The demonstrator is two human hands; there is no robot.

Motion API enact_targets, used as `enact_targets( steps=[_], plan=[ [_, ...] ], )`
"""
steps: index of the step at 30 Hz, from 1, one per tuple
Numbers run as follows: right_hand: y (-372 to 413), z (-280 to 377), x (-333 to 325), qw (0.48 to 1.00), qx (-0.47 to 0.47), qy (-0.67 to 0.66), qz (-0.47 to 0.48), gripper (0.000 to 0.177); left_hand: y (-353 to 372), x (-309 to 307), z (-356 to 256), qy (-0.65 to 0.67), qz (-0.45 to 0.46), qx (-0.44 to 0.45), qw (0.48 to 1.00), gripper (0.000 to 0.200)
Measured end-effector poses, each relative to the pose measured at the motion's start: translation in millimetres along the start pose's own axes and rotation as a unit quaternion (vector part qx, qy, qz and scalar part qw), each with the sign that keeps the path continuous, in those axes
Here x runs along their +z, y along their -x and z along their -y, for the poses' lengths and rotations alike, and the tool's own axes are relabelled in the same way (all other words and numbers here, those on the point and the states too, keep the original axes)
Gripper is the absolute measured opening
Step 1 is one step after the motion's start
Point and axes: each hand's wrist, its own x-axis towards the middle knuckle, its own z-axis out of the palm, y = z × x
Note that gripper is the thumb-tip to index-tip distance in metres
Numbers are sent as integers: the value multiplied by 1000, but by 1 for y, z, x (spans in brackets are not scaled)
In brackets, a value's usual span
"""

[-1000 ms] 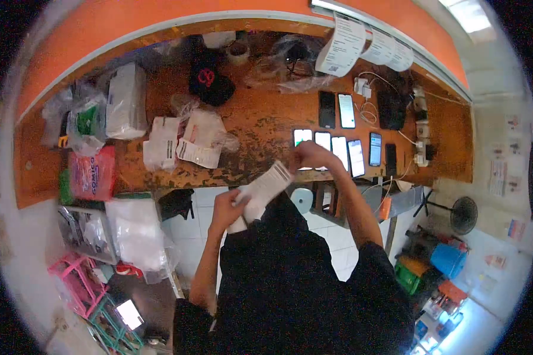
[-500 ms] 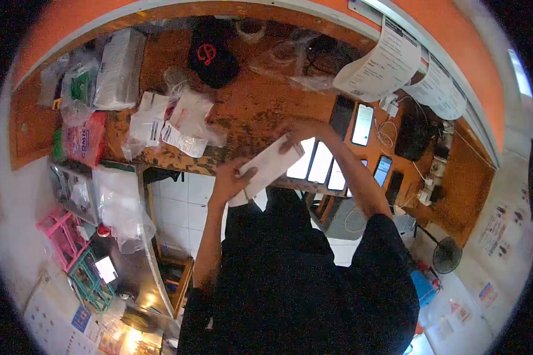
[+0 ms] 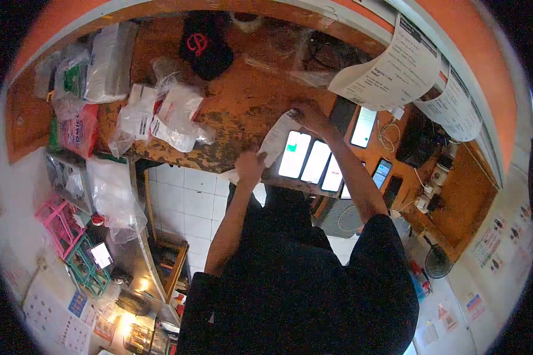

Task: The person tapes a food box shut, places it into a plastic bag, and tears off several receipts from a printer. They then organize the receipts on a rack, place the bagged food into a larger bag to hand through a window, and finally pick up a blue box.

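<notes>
A long white paper receipt (image 3: 276, 137) with faint print stretches slantwise above the front edge of the wooden table (image 3: 231, 112). My left hand (image 3: 250, 166) is closed on its lower end, and a white paper corner sticks out below that hand. At the upper end my right hand (image 3: 310, 116) grips the paper, its fingers dark and slightly blurred. Just right of the receipt lie several lit phones in a row, among them a phone with a green patch (image 3: 294, 155) and a white-screened phone (image 3: 315, 161). My right forearm passes over part of this row.
Plastic bags with printed papers (image 3: 175, 118) lie to the left. A black cap (image 3: 205, 48) sits at the back. Printed sheets (image 3: 391, 65) hang at the upper right. Another lit phone (image 3: 363, 126), cables and a power strip (image 3: 432, 183) occupy the right side.
The paper has tilted more steeply and now looks like a narrower strip with print. My left hand has moved right and up; the right hand is slightly higher. The camera view has shifted a little.
</notes>
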Motion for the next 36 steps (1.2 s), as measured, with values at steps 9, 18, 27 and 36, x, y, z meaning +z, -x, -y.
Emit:
enact_targets(
  steps=[9,18,27,36],
  plan=[
    [10,142,-33,981,110,-130,92,61,63,-96,20,374,-180,39,909,39],
    [30,300,-101,902,13,-369,225,54,122,-186,26,579,-216,43,785,35],
    [103,209,-192,980,191,-44,-40,43,143,-225,68,362,96,145,916,22],
    [101,339,-115,996,-43,-53,65,26,147,-252,42,281,96,284,912,21]
  ],
)
